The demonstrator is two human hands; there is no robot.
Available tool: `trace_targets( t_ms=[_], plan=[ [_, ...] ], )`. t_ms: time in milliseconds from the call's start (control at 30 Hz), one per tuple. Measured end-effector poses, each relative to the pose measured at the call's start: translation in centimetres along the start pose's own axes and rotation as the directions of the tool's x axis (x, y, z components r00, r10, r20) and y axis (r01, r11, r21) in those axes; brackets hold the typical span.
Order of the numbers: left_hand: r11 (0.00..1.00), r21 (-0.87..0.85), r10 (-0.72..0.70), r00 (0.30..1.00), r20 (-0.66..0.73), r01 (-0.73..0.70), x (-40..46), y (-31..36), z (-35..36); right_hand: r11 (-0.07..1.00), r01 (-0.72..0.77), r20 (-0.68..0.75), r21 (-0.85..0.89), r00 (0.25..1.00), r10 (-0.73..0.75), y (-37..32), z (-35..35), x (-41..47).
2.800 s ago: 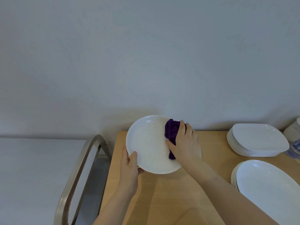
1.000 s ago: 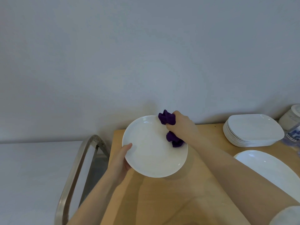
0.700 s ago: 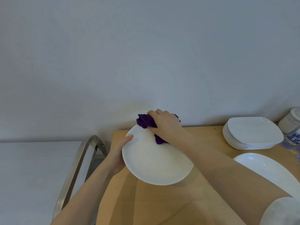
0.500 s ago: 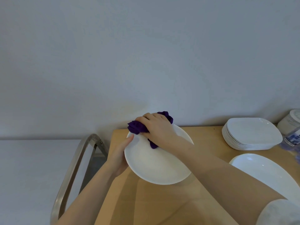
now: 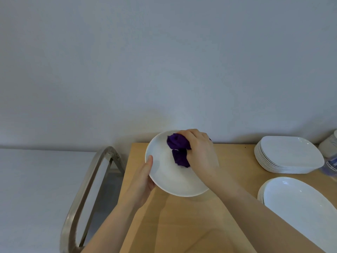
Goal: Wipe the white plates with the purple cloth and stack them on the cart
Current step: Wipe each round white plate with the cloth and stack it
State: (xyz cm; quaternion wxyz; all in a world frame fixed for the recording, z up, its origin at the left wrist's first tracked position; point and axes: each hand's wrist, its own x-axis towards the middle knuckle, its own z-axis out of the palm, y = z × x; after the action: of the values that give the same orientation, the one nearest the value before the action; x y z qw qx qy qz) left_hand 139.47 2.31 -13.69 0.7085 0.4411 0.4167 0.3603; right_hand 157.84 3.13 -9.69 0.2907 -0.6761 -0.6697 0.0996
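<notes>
The round white plate (image 5: 175, 179) is held tilted above the wooden cart top (image 5: 191, 225), its left rim gripped by the left hand (image 5: 144, 181). The right hand (image 5: 199, 152) clutches the bunched purple cloth (image 5: 178, 150) against its upper face: wiping is underway. Next, probably finishing the wipe and setting it on a stack.

We seem to be in a plain dining service room: stacked white plates (image 5: 289, 156), wooden tabletop (image 5: 191, 225), steel cart handle (image 5: 87, 194).
</notes>
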Motion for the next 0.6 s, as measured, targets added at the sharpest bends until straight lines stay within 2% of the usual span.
trace_targets(
  t_ms=[100, 200, 333, 500, 600],
  plan=[
    [1.0, 0.016, 0.027, 0.999, -0.037, -0.027, -0.1, 0.0, 0.4, 0.983, -0.137, 0.078, -0.125, 0.986, 0.147, 0.4, 1.3, -0.3],
    [0.998, 0.062, 0.019, 0.999, -0.029, -0.017, 0.0, -0.4, 1.2, 0.976, -0.215, 0.1, -0.028, 0.971, 0.217, -0.2, 2.9, 0.0],
    [0.997, 0.073, 0.019, 0.999, -0.025, -0.017, 0.1, -0.7, 2.0, 0.99, -0.097, 0.142, 0.099, 0.986, 0.083, -1.6, 3.8, 0.0],
    [0.998, -0.062, -0.01, 0.997, -0.082, 0.005, -0.1, -1.0, 1.7, 0.983, 0.183, 0.32, -0.015, 0.932, -0.169, -2.3, 3.3, -1.3],
    [0.992, -0.125, -0.03, 0.992, -0.123, 0.015, -0.1, -1.6, 1.2, 0.967, 0.248, 0.383, -0.058, 0.9, -0.208, -2.1, 2.7, -2.0]
  ],
)
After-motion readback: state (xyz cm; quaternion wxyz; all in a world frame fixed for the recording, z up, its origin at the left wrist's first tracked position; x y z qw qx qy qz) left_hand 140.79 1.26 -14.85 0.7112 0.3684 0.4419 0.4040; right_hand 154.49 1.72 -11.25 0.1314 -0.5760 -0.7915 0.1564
